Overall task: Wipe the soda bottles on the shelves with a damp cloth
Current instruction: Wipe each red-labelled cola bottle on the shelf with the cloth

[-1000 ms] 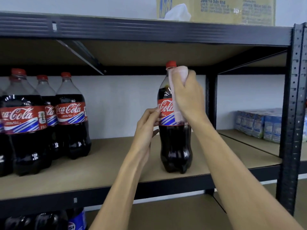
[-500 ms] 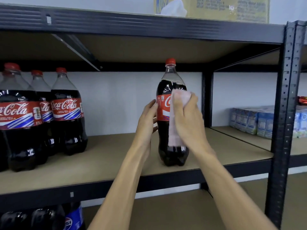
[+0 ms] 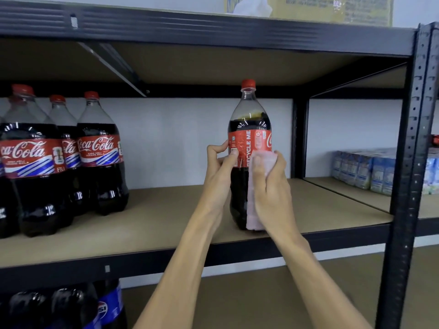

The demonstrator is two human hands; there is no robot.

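Bottle between left hand, cloth, right hand

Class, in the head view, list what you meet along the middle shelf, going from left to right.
Cluster of Coca-Cola bottles → left hand → lone bottle → right hand gripping the cloth → blue cartons → front shelf post.
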